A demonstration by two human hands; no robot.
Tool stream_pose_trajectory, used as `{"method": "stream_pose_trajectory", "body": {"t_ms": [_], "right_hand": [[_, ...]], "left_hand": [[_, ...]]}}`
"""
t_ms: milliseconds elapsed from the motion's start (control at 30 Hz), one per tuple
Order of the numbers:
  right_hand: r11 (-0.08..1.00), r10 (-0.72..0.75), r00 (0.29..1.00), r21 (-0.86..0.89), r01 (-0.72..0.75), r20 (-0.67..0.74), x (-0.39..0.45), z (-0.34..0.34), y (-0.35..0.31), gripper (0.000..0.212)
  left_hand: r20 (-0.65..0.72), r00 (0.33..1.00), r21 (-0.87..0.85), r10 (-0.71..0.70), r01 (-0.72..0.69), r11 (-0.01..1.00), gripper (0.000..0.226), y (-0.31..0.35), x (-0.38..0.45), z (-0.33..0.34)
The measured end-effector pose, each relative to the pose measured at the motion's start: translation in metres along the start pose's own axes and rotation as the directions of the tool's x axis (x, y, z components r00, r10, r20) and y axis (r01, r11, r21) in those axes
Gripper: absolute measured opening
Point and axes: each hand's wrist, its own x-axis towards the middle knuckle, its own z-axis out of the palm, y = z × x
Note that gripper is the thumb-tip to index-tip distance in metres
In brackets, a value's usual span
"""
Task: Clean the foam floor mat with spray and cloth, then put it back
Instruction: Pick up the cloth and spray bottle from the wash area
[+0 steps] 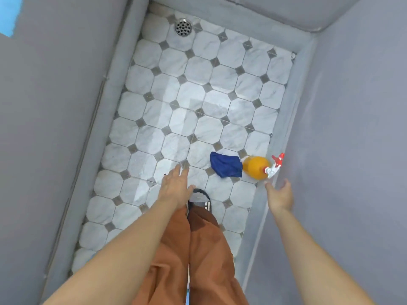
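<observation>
An orange spray bottle [255, 167] with a white and red trigger head stands on the tiled floor by the right wall. A crumpled blue cloth [225, 164] lies on the tiles, touching the bottle's left side. My right hand [280, 195] hovers just below the trigger head, fingers apart, holding nothing. My left hand [176, 187] is stretched out flat over the tiles, left of the cloth, empty. No foam mat is in view.
Grey walls close in on both sides, with a raised grey curb [114, 84] along the floor's edge. A round metal drain [183, 27] sits at the far left corner. My orange trousers and a dark sandal [200, 201] are below my hands.
</observation>
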Motion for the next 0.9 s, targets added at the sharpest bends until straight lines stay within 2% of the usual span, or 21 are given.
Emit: {"method": "stream_pose_trajectory", "body": {"t_ms": [100, 200, 333, 500, 600, 667, 767, 833, 900], "right_hand": [[0.998, -0.032, 0.999, 0.053, 0.034, -0.040, 0.044, 0.018, 0.004, 0.068], [0.983, -0.074, 0.994, 0.160, 0.087, -0.084, 0.087, 0.039, 0.011, 0.052], [0.916, -0.090, 0.977, 0.370, 0.157, -0.192, 0.134, 0.065, 0.027, 0.044], [0.841, -0.159, 0.945, 0.462, 0.281, -0.285, 0.183, 0.094, 0.042, 0.029], [0.805, -0.146, 0.930, 0.505, 0.310, -0.337, 0.199, 0.105, 0.046, 0.021], [0.794, -0.080, 0.944, 0.553, 0.255, -0.320, 0.201, 0.110, 0.050, 0.016], [0.765, 0.042, 0.976, 0.636, 0.106, -0.213, 0.198, 0.116, 0.060, 0.020], [0.768, 0.056, 0.984, 0.638, 0.067, -0.171, 0.194, 0.115, 0.060, 0.028], [0.775, 0.078, 0.988, 0.631, 0.023, -0.132, 0.183, 0.106, 0.051, 0.026]], "left_hand": [[0.009, 0.996, 0.096, 0.091, -0.092, 0.991, 0.061, 0.022, 0.052, 0.016], [-0.034, 0.992, 0.079, 0.122, -0.119, 0.990, 0.050, 0.036, 0.109, 0.038], [-0.056, 0.978, 0.156, 0.202, -0.192, 0.969, 0.038, 0.054, 0.191, 0.076], [-0.008, 0.977, 0.174, 0.215, -0.210, 0.962, 0.037, 0.077, 0.277, 0.132], [0.063, 0.960, 0.404, 0.274, -0.276, 0.872, 0.050, 0.084, 0.306, 0.169], [0.047, 0.970, 0.494, 0.237, -0.229, 0.839, 0.055, 0.085, 0.313, 0.187], [0.128, 0.986, 0.404, 0.107, -0.150, 0.902, 0.026, 0.081, 0.315, 0.196], [0.248, 0.966, 0.223, 0.074, -0.131, 0.966, 0.021, 0.075, 0.308, 0.191], [0.265, 0.959, 0.021, 0.102, -0.112, 0.993, 0.019, 0.071, 0.293, 0.174]]}}
